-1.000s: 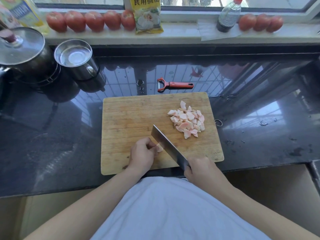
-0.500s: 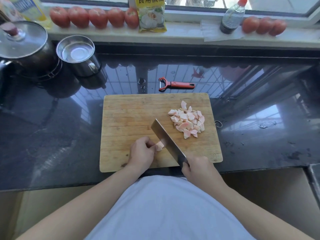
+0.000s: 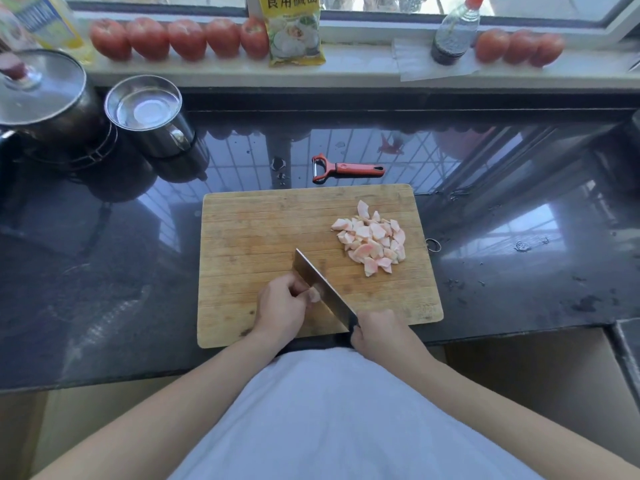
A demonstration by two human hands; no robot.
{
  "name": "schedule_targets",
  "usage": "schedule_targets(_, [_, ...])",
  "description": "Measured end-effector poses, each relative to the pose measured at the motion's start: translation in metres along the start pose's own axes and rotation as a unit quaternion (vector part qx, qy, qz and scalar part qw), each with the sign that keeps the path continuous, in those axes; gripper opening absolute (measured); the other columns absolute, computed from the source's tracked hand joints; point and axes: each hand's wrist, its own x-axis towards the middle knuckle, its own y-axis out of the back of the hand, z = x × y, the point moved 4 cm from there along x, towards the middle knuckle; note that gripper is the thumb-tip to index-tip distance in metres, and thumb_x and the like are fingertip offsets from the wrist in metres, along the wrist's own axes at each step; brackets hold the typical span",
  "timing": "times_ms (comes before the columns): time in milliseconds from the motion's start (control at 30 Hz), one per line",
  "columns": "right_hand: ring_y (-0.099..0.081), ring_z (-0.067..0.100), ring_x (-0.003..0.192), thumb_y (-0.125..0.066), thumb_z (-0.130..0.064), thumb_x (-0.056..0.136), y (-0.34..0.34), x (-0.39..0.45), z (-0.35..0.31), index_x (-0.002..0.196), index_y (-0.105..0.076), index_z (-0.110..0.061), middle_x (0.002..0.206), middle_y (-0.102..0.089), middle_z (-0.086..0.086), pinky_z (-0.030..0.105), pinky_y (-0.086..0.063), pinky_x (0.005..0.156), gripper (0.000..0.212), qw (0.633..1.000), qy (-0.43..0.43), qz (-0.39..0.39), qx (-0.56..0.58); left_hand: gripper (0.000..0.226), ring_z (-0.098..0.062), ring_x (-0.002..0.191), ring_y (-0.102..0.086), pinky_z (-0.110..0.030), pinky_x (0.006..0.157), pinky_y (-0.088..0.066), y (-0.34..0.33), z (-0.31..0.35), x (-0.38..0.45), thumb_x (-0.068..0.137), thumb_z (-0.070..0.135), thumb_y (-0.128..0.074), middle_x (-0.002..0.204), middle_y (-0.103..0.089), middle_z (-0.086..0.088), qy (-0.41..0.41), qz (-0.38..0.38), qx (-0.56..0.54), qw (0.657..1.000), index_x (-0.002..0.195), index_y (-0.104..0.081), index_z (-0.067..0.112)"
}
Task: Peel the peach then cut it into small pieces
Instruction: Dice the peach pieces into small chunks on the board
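Pinning the last bit of peach (image 3: 314, 294) on the board (image 3: 249, 237) w/ left hand (image 3: 277, 308), fingers curled clear of the knife (image 3: 323, 292), right hand (image 3: 379, 336) wrapped round its handle, cut pieces (image 3: 372, 239) pushed aside for room.

The left half of the pale bamboo cutting board (image 3: 249, 237) is bare wood where my hand could pass. Its upper right holds the heap of pink-white peach pieces (image 3: 372, 239), and the broad steel cleaver (image 3: 323, 292) slants across the lower middle, between my left hand (image 3: 280, 308) and right hand (image 3: 379, 336). Just above the board, the red-handled peeler (image 3: 346, 169) lies flat on the dark glossy stone counter (image 3: 86, 271). The lidded dark pot (image 3: 45, 109) and steel mug (image 3: 149, 116) block the upper left. The counter at centre left and centre right of the frame is open, apart from small scraps at right. The row of red tomatoes (image 3: 180, 39), a yellow packet (image 3: 294, 29) and a dark bottle (image 3: 453, 32) crowd the windowsill (image 3: 363, 69) along the top.
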Motion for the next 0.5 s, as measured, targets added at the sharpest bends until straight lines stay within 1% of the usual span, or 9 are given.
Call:
schedule_targets(67, [-0.056,0.027,0.074,-0.046,-0.019,0.101,0.004,0.008,-0.012,0.096,-0.065,-0.009,0.088,-0.065,0.012,0.032,-0.041,0.059,0.022,1.000,0.009,0.023,0.012,0.024,-0.013,0.077,-0.066,-0.029,0.063,-0.044,0.000,0.002,-0.002,0.087,0.029,-0.081,0.069,-0.074,0.007,-0.009,0.002,0.002,1.000,0.068,-0.070,0.019])
schedule_targets(133, [-0.054,0.026,0.072,-0.045,-0.021,0.102,0.009,0.011,-0.021,0.097,-0.064,-0.011,0.088,-0.066,0.010,0.033,-0.040,0.058,0.022,0.998,0.019,0.062,0.019,0.022,-0.014,0.078,-0.067,-0.029,0.063,-0.044,0.001,0.002,-0.003,0.088,0.026,-0.080,0.070,-0.074,0.007,-0.012,0.005,0.001,1.000,0.069,-0.070,0.018])
schedule_targets(200, [-0.056,0.028,0.073,-0.043,-0.020,0.102,0.012,0.009,-0.019,0.096,-0.062,-0.012,0.087,-0.065,0.010,0.036,-0.045,0.061,0.022,0.996,0.013,0.087,0.022,0.021,-0.014,0.080,-0.066,-0.030,0.064,-0.044,0.002,0.001,-0.004,0.089,0.026,-0.079,0.072,-0.074,0.007,-0.011,0.002,0.005,1.000,0.071,-0.070,0.019])
schedule_targets(300, [-0.060,0.030,0.073,-0.042,-0.018,0.102,0.018,0.001,0.002,0.083,-0.055,-0.013,0.079,-0.063,0.009,0.041,-0.052,0.064,0.023,0.992,-0.027,0.105,0.065,0.020,-0.013,0.081,-0.067,-0.030,0.064,-0.044,0.001,-0.001,-0.003,0.090,0.026,-0.079,0.073,-0.074,0.006,-0.007,0.000,0.001,1.000,0.073,-0.071,0.019])
schedule_targets(333, [-0.061,0.030,0.071,-0.043,-0.019,0.101,0.020,-0.002,0.007,0.081,-0.055,-0.013,0.076,-0.063,0.008,0.043,-0.054,0.065,0.024,0.991,-0.028,0.104,0.076,0.019,-0.013,0.080,-0.067,-0.029,0.063,-0.043,0.000,-0.002,-0.002,0.089,0.025,-0.079,0.072,-0.075,0.006,-0.004,0.001,-0.001,1.000,0.073,-0.072,0.019])
schedule_targets(400, [-0.062,0.029,0.071,-0.045,-0.023,0.101,0.021,-0.010,0.010,0.085,-0.060,-0.011,0.076,-0.064,0.008,0.045,-0.056,0.067,0.025,0.994,-0.007,0.081,0.067,0.018,-0.013,0.080,-0.067,-0.029,0.063,-0.045,0.000,-0.003,0.001,0.089,0.025,-0.079,0.072,-0.074,0.007,0.004,0.000,0.006,1.000,0.072,-0.072,0.021])
schedule_targets(500, [-0.063,0.032,0.079,-0.047,-0.023,0.101,0.018,-0.017,0.005,0.093,-0.062,-0.008,0.083,-0.067,0.012,0.039,-0.052,0.067,0.024,0.999,0.013,0.041,0.018,0.019,-0.017,0.079,-0.068,-0.031,0.066,-0.047,-0.001,-0.004,0.003,0.087,0.021,-0.076,0.070,-0.074,0.006,0.009,0.004,0.019,1.000,0.070,-0.070,0.021])
